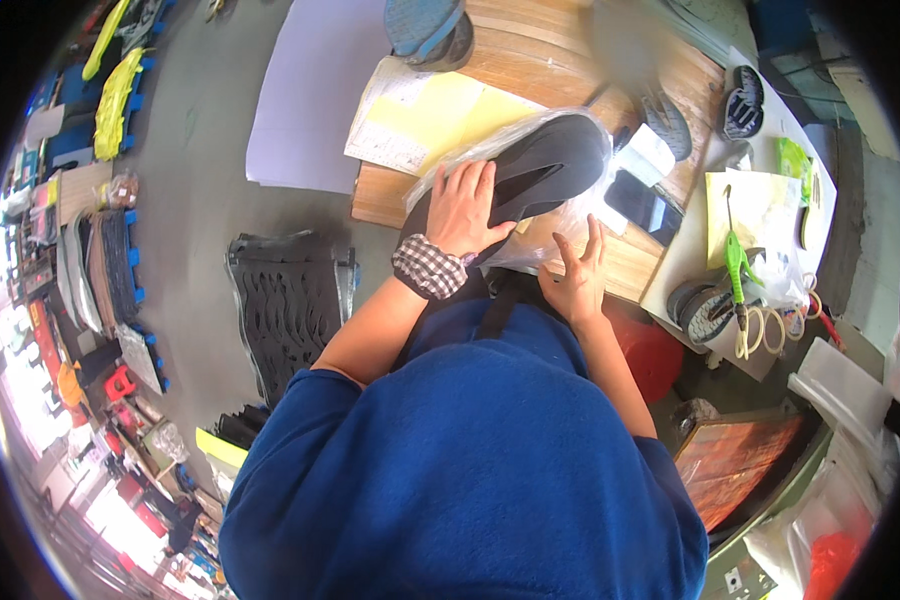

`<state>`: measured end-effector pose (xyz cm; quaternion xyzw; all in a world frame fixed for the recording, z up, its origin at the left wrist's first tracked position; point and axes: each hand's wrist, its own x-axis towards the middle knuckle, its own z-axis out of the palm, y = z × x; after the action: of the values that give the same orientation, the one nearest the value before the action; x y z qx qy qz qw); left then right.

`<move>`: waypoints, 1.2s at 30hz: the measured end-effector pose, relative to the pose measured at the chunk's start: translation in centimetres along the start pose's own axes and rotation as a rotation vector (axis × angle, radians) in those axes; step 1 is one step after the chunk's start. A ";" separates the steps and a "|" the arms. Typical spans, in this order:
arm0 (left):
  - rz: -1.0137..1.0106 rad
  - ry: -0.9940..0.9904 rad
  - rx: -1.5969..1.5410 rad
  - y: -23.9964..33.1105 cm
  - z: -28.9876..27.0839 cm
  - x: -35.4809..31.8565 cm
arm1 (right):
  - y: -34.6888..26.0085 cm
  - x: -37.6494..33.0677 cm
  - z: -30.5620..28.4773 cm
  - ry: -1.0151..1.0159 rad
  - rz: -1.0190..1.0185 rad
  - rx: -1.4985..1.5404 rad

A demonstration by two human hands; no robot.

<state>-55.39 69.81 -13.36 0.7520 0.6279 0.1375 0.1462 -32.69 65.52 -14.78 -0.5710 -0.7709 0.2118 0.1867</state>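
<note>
Black sole-shaped foam pieces (568,158), like flip-flop soles with a long cutout, lie slantwise over clear plastic (538,243) at the table's near edge. My left hand (462,207), with a checked band at its wrist, lies across their lower left part. Its fingers are stretched out on the black surface and its thumb points away to the right. My right hand (577,277) is just right of the plastic, fingers spread, with nothing visible in it. Whether its fingertips touch the plastic I cannot tell.
On the wooden table (530,40) are yellow and white papers (460,115), a blue-topped stack of soles (425,25) and a dark phone (645,205). A green-handled tool (736,262) lies at the right. Black cut-out sheets (288,310) stand left of me; a red stool (642,352) is at right.
</note>
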 end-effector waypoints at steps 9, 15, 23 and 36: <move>-0.055 0.159 -0.206 -0.9 -0.9 1.7 | -0.6 0.2 -0.7 -0.007 0.048 0.014; -0.264 -0.036 -0.792 -5.3 -2.9 2.3 | -0.2 0.5 -0.9 -0.007 0.081 0.036; -0.258 -0.047 -1.183 -8.2 -5.8 2.1 | -1.7 0.9 -2.3 0.105 0.053 0.016; -0.201 -0.125 -1.585 -5.4 -11.8 0.6 | -6.1 1.6 -3.4 0.063 0.130 0.515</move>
<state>-64.77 71.89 -4.60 0.3706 0.3987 0.4865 0.6834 -36.20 65.91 -8.59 -0.5593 -0.6472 0.3945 0.3358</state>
